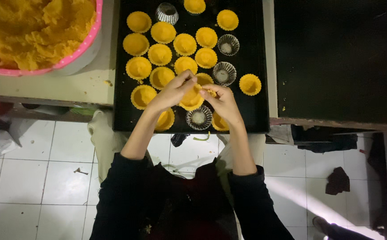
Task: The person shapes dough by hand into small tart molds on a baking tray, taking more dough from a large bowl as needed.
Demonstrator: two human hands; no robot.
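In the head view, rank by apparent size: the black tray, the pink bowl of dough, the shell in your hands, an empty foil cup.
1. Black tray
2. Pink bowl, partly cropped
3. and 4. Dough shell and empty foil cup: look alike; hands partly hide the shell.

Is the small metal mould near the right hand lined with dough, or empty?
Empty: the fluted metal mould shows bare shiny walls, no yellow dough.

My left hand and right hand pinch a yellow dough tart shell above the black tray, beside an empty fluted tin.
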